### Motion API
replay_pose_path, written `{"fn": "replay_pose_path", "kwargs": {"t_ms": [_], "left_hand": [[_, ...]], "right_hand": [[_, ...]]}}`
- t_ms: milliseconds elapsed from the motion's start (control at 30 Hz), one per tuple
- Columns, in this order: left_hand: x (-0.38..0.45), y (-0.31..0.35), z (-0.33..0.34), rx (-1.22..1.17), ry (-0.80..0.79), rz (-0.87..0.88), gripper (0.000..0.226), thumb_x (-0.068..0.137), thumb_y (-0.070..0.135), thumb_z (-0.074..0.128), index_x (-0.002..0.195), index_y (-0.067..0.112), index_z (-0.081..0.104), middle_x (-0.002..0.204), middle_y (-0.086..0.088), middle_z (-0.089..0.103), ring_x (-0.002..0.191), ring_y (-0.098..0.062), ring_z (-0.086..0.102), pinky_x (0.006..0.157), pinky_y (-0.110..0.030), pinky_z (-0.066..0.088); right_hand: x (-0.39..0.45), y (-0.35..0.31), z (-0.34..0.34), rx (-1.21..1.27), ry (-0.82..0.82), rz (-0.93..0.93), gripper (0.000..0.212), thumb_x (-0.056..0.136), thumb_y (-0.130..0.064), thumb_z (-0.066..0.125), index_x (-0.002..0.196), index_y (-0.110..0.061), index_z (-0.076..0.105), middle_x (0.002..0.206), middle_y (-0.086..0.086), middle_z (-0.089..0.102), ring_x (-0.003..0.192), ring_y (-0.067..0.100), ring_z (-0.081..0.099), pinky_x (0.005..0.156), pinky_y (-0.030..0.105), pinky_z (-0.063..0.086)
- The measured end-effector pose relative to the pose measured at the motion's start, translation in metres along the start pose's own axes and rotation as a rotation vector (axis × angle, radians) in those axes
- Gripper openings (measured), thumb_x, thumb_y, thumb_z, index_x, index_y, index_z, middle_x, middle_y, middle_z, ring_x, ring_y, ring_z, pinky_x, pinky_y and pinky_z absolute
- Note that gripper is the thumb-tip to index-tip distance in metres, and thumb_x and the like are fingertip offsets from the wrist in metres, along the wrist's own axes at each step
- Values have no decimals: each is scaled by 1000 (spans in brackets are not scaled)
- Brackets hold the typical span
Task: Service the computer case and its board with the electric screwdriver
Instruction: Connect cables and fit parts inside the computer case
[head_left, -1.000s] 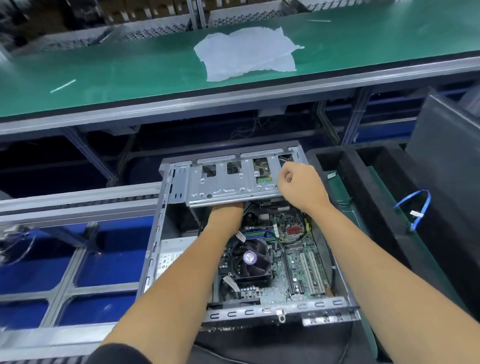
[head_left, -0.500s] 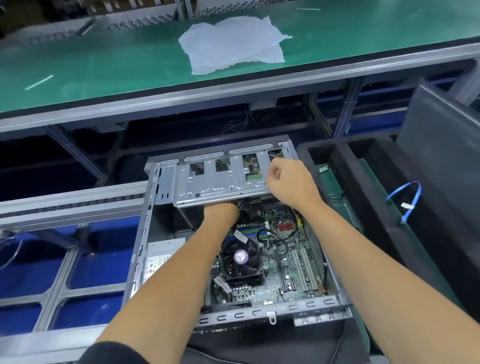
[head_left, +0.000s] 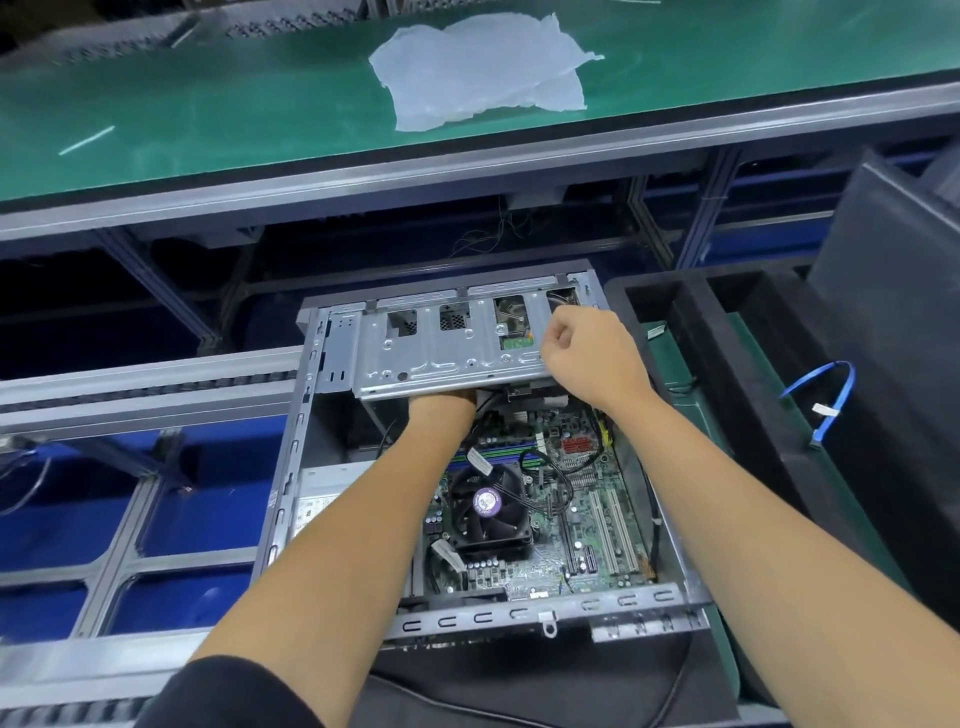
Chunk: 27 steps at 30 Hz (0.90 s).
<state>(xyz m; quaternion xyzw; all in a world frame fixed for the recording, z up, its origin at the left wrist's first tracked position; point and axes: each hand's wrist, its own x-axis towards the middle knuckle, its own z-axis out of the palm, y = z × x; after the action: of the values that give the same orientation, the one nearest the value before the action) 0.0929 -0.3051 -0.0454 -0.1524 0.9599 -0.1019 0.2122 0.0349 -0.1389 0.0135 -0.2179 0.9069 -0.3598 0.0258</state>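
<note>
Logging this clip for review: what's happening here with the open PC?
A person works bare-handed inside an open computer case. The right hand grips the right end of the metal drive cage. The left hand reaches under the cage, fingers hidden. The motherboard and its CPU fan lie exposed below. No electric screwdriver is visible.

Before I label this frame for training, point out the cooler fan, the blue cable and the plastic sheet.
cooler fan (head_left: 489, 502): head view, purple hub sticker.
blue cable (head_left: 833, 407): head view, middle of loop.
plastic sheet (head_left: 483, 73): head view, centre of sheet.
</note>
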Motion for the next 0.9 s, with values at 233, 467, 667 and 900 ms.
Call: {"fn": "replay_pose_path", "kwargs": {"t_ms": [233, 467, 667, 900], "left_hand": [[10, 21, -2, -254, -14, 114, 26, 98, 18, 38, 115, 7, 55, 124, -15, 55, 109, -31, 52, 90, -38, 42], [24, 42, 12, -360, -164, 434, 47, 100, 29, 28, 147, 28, 26, 128, -6, 57, 97, -23, 56, 83, -31, 44], [42, 54, 15, -428, -326, 419, 51, 101, 36, 21, 151, 23, 16, 157, -2, 21, 140, -23, 26, 114, -41, 24], [43, 51, 16, -588, -333, 226, 54, 98, 51, 26, 143, 23, 37, 146, -2, 40, 128, -24, 42, 109, -42, 32]], "right_hand": [[0, -1, -1, 7, 19, 1, 13, 90, -12, 54, 85, -13, 65, 81, 1, 66, 79, 22, 60, 63, 30, 48], [0, 1, 1, -1, 12, 5, 12, 89, -14, 54, 84, -16, 65, 75, -6, 64, 80, 19, 58, 64, 31, 48], [1, 1, 2, 19, 9, 0, 12, 88, -14, 55, 81, -17, 65, 73, -9, 62, 75, 16, 58, 64, 30, 48], [2, 2, 3, 8, 17, 2, 12, 88, -14, 56, 81, -17, 66, 74, -11, 62, 77, 14, 57, 60, 26, 45]]}}
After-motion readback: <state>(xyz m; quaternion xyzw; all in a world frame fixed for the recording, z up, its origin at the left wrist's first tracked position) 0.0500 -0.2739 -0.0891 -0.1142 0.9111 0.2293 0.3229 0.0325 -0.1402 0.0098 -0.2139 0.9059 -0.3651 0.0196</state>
